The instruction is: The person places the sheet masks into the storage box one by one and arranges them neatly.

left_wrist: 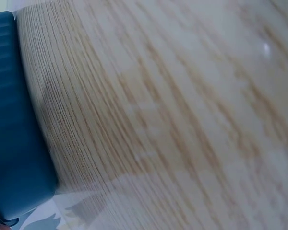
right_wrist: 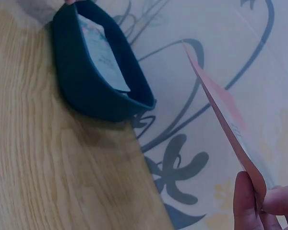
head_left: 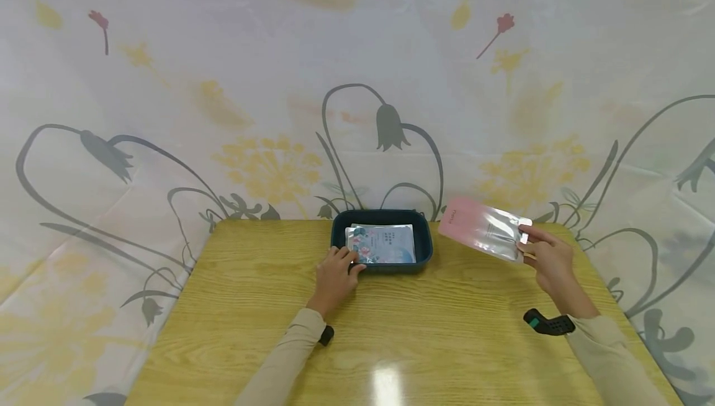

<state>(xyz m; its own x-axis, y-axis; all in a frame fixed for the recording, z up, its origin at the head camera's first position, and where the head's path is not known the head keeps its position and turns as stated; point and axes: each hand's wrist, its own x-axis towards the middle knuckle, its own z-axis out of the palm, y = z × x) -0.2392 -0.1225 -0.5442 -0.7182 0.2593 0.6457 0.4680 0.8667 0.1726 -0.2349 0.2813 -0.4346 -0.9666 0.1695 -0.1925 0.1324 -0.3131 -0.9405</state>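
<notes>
The right hand (head_left: pixel 550 260) pinches a pink packet (head_left: pixel 483 228) beside the blue tray (head_left: pixel 424 251). The left hand (head_left: pixel 335 275) grips the tray's near edge on a wooden table (head_left: pixel 251 306), with a flowery cloth (head_left: pixel 223 83) behind

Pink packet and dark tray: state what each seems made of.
Pink packet: probably thin glossy plastic or foil film, shiny with a silvery glare, sheet-thin edge-on. Dark tray: likely matte moulded plastic, with rounded corners and ribbed outer wall.

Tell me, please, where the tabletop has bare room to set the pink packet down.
Bare wood lies left of the blue tray and across the table front between both arms. Crowded: the tray, already holding packets, with the left hand at its corner.
</notes>
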